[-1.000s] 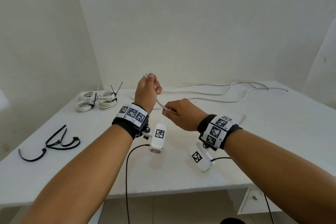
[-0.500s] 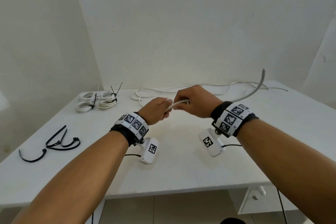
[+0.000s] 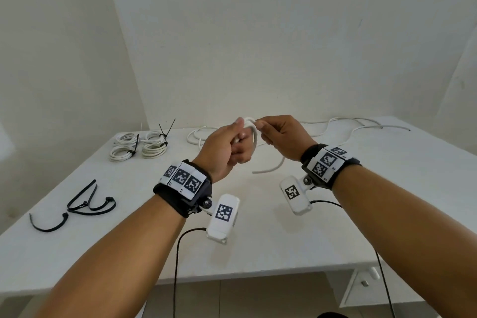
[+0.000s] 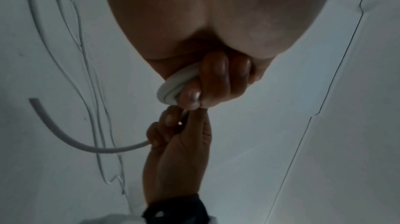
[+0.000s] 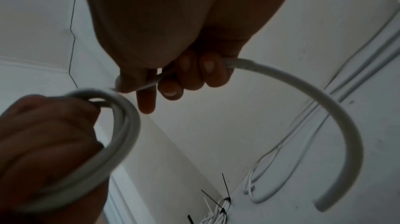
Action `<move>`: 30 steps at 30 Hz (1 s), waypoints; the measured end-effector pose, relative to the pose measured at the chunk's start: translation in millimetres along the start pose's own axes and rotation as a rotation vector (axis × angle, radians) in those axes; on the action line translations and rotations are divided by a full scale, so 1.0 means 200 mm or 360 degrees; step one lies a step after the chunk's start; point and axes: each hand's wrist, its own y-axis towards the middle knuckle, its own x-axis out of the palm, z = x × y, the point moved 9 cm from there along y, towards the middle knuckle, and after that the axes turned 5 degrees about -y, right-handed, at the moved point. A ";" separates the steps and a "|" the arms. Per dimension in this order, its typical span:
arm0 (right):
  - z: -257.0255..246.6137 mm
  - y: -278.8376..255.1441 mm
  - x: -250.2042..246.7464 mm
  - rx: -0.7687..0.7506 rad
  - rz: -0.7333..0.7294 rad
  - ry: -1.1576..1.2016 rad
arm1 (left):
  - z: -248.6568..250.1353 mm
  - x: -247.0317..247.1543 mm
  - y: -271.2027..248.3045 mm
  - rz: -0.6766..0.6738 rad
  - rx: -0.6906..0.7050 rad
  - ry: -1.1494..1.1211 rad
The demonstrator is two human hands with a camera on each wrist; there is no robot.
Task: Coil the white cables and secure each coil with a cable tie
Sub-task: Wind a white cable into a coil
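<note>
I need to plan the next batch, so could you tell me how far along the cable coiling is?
Done: tied coils lie at the table's far left. In hand: the left hand grips a small coil while the right hand feeds its short free tail. Left: tying this coil with a loose black tie, then the uncoiled cables.

Both forearms reach forward, raised; the left hand (image 3: 227, 147) is fisted, the right hand (image 3: 281, 137) pinches just beside it.

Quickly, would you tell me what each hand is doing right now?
Left hand: closed around the small white cable coil.
Right hand: closed, pinching the same cable's loose tail next to the coil.
</note>
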 end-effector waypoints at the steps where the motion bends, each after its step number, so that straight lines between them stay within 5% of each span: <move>1: 0.00 0.00 0.02 0.0012 0.0003 0.0001 | 0.02 0.01 0.01 -0.0016 0.0035 -0.0081; 6: 0.01 0.01 0.07 0.0120 0.0067 -0.0085 | 0.10 0.01 0.03 0.0044 0.0211 -0.0287; 18: -0.06 -0.02 0.32 0.0098 -0.0274 -0.0593 | 0.20 -0.32 0.03 0.0900 0.0730 -0.0676; 23: -0.13 -0.06 0.42 0.0032 -0.0475 -0.0756 | 0.25 -0.42 -0.02 0.1179 0.0838 0.0186; 26: -0.18 -0.05 0.44 -0.0044 -0.0604 -0.0895 | 0.19 -0.37 0.02 0.0889 0.0742 0.1011; 30: -0.19 -0.04 0.38 -0.0127 -0.0647 -0.0945 | 0.05 -0.41 0.06 0.0544 0.0243 0.1620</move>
